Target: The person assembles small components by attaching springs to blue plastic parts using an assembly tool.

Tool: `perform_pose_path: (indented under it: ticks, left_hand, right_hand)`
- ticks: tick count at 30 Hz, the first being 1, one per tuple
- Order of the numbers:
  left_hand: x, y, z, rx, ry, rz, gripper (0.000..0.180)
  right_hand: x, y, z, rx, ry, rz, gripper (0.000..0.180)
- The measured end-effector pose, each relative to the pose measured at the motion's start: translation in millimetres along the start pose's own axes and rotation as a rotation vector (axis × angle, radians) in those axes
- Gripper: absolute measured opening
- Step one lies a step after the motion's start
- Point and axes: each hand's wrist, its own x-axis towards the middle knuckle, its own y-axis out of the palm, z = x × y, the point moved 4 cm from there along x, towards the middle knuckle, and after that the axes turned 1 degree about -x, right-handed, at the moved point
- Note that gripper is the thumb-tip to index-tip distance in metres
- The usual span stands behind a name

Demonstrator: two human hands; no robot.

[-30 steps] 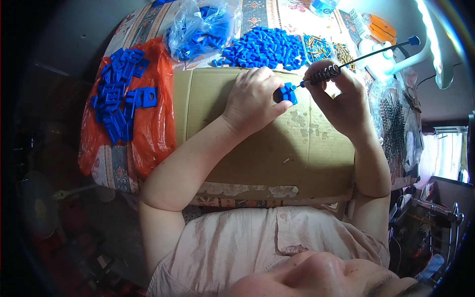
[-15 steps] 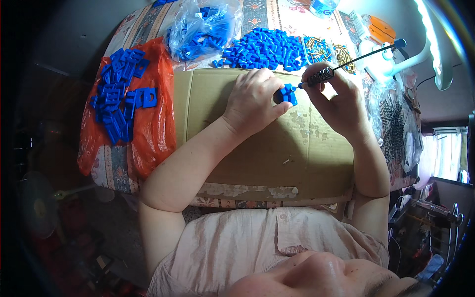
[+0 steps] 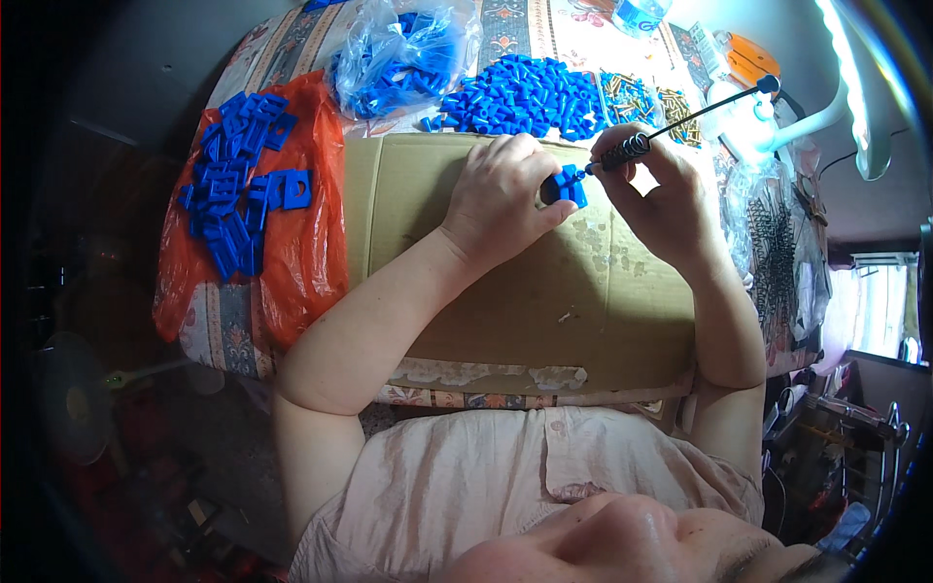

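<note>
Single head-worn fisheye view, looking steeply down, close over cardboard sheet (image 3: 505, 291)

Pale pink short-sleeved shirt (image 3: 505, 486), chest pocket flap; forearms bare, no gloves.

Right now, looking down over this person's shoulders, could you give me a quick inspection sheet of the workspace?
Surface: flattened brown cardboard sheet laid over a patterned tablecloth.
Job's things: small blue plastic part at the left hand's fingertips; thin black rod with a coiled spring in the right hand, its tip at the part.
Clutter: orange bag bearing flat blue pieces; clear bag of blue parts; loose blue caps; small brass pieces.
Grippers: left hand closed on the part; right hand closed on the rod.
Cables: nothing seen.
Surroundings: lit white lamp arm at right; dim floor at left.
</note>
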Motion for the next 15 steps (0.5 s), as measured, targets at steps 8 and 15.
perform_pose_path:
  ticks: [8, 15]
  left_hand:
    - [-0.4, -1.3, 0.6, -0.021, 0.003, -0.012, 0.035]
    - [-0.5, 0.4, 0.8, -0.011, -0.008, 0.009, 0.036]
  right_hand:
    - [0.8, 1.2, 0.0, -0.006, -0.011, 0.011, 0.015]
    - [0.8, 0.6, -0.9, 0.001, -0.015, 0.006, 0.014]
